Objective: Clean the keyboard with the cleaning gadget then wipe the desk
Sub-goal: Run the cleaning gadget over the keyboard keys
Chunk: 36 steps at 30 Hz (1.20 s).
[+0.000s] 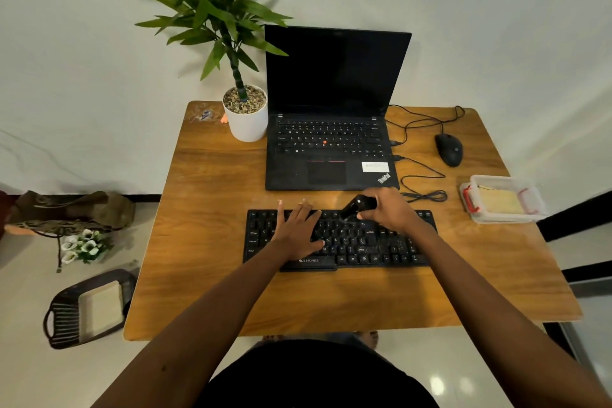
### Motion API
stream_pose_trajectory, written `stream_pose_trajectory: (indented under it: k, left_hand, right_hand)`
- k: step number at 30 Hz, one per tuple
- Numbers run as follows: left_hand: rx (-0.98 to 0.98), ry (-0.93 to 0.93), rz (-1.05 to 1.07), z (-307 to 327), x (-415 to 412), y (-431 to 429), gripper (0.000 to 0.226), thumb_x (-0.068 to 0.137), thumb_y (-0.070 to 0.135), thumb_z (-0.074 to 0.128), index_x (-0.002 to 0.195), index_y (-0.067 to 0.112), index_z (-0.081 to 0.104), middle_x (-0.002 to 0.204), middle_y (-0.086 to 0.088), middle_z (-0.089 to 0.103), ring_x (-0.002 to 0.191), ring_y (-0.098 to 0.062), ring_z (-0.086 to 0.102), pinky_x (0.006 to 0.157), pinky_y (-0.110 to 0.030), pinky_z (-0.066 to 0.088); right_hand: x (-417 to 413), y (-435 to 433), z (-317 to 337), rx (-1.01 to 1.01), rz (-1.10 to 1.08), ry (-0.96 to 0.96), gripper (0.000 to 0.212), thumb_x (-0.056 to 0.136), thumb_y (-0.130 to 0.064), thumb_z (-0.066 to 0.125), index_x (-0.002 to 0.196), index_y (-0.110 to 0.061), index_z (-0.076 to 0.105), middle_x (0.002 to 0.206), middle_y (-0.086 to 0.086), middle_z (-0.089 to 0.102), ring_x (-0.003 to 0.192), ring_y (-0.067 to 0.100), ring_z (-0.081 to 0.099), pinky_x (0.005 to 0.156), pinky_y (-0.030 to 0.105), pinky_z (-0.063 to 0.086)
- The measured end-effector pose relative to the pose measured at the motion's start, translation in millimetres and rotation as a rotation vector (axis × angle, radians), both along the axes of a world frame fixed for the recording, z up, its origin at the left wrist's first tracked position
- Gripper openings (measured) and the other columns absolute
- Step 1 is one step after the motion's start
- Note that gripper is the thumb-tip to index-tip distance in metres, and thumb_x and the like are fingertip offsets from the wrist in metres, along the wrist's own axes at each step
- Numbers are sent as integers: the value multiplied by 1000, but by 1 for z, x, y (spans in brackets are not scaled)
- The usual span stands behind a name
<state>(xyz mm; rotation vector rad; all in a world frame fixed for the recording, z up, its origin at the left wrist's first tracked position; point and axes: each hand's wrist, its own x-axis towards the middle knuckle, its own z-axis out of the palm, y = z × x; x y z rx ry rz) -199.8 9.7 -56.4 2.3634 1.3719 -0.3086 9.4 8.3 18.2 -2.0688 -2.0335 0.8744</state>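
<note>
While the left hand (296, 231) lies flat with fingers spread on the keyboard (337, 238), the right hand (389, 210) grips the cleaning gadget (357, 205); pressing hard could pop keycaps.

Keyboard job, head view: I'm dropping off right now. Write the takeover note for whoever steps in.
Left hand: flat, fingers straight, resting on the keyboard's left half.
Right hand: grips the black cleaning gadget, tip down on the upper-middle keys.
The keyboard lies on the desk in front of the open laptop.
Done: key cleaning under way; how much is covered cannot be told.
Left: finish the keys, then wipe the desk. A yellowish cloth sits in the clear box at the desk's right edge.
</note>
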Motion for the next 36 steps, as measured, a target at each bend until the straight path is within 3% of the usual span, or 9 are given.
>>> stream_pose_trajectory:
  k: [3, 9, 15, 19, 22, 28, 33, 36]
  left_hand:
    - [-10, 5, -5, 2, 3, 0, 73, 91, 52, 43, 150, 20, 15, 159, -6, 3, 147, -22, -3, 109, -58, -16]
    - [-18, 15, -5, 0, 6, 3, 70, 92, 52, 42, 150, 21, 15, 158, -5, 8, 147, -22, 1, 110, -58, -14]
    - [-13, 16, -26, 2, 16, 5, 70, 93, 51, 41, 150, 20, 15, 158, -6, 10, 146, -22, 5, 109, -58, -17]
    - [-18, 23, -43, 3, 23, 8, 70, 93, 51, 41, 150, 20, 14, 158, -6, 9, 146, -22, 5, 108, -58, -18]
    - [-28, 28, -55, 1, 28, 9, 70, 93, 51, 40, 150, 20, 14, 158, -5, 9, 146, -22, 5, 107, -59, -18]
    - [-31, 54, -77, 1, 36, 12, 71, 93, 53, 39, 150, 20, 12, 158, -5, 10, 146, -22, 5, 107, -58, -20]
    - [-46, 32, -70, 1, 39, 14, 69, 94, 52, 39, 150, 20, 14, 157, -4, 16, 145, -22, 12, 107, -59, -19]
    - [-57, 13, -57, 1, 41, 15, 69, 93, 51, 40, 150, 20, 15, 156, -4, 17, 145, -21, 14, 107, -58, -20]
  right_hand:
    - [0, 1, -4, 88, -36, -43, 38, 78, -16, 73, 115, -13, 64, 108, 10, 69, 98, 25, 64, 84, 35, 52]
    - [12, -2, -5, -77, 127, -40, 29, 72, -16, 78, 100, -14, 68, 99, 5, 70, 92, 21, 63, 81, 33, 50]
    - [19, 0, -8, 80, -21, -50, 38, 77, -17, 74, 113, -13, 64, 106, 9, 70, 97, 25, 64, 85, 36, 52]
    - [30, -10, -10, -1, 49, -33, 31, 73, -13, 77, 103, -13, 68, 99, 6, 71, 91, 22, 64, 79, 32, 51]
    - [39, -14, -6, -75, 77, 8, 29, 71, -12, 78, 99, -13, 69, 95, 4, 70, 83, 14, 60, 71, 24, 41]
    - [38, -10, -10, 82, -33, -49, 37, 76, -18, 74, 111, -14, 65, 102, 8, 70, 96, 25, 64, 80, 32, 51]
    - [53, -17, -9, -30, 8, 8, 30, 72, -15, 78, 100, -13, 68, 95, 4, 69, 89, 21, 63, 75, 30, 48]
    - [53, -15, -9, 56, -87, 64, 32, 71, -14, 78, 102, -14, 68, 95, 4, 70, 88, 20, 63, 74, 29, 48]
